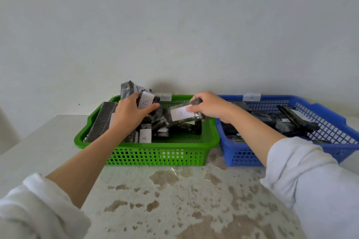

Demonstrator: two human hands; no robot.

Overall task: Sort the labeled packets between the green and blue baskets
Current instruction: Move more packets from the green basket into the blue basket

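The green basket (pixel 161 155) stands in the middle of the table, with several dark wrapped packets with white labels in it. My left hand (pixel 130 114) grips a packet labeled B (pixel 146 102) above the basket's back left. My right hand (pixel 207 106) holds another dark packet (pixel 182 114) by its right end over the basket's right half; its label is blurred. A packet labeled A (pixel 144 136) lies near the basket's front. The blue basket (pixel 242 155) stands to the right, touching the green one, with several dark packets inside.
Both baskets sit against a pale wall. Each has a white tag on its back rim: the green one's tag (pixel 163 96), the blue one's tag (pixel 251 96). The table (pixel 174 200) in front is stained and worn. Its left edge runs diagonally at the left.
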